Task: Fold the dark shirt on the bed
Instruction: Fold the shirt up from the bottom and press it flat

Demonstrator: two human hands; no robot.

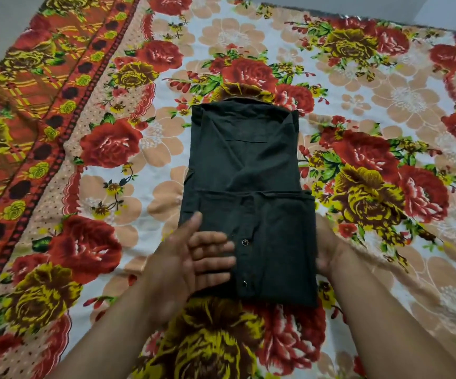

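Observation:
The dark shirt [244, 170] lies on the bed as a narrow upright rectangle, collar at the far end. Its near third is folded up over itself, with two small buttons showing on the folded flap. My left hand [194, 258] rests flat on the flap's left side, fingers spread and pointing right. At the flap's right edge my right hand [328, 250] has its fingers tucked under the cloth and hidden by it.
A floral bedsheet [371, 110] in red, yellow and peach covers the bed, with an orange patterned border [30, 110] along the left. The bed's far edge and a pale floor [358, 4] show at the top.

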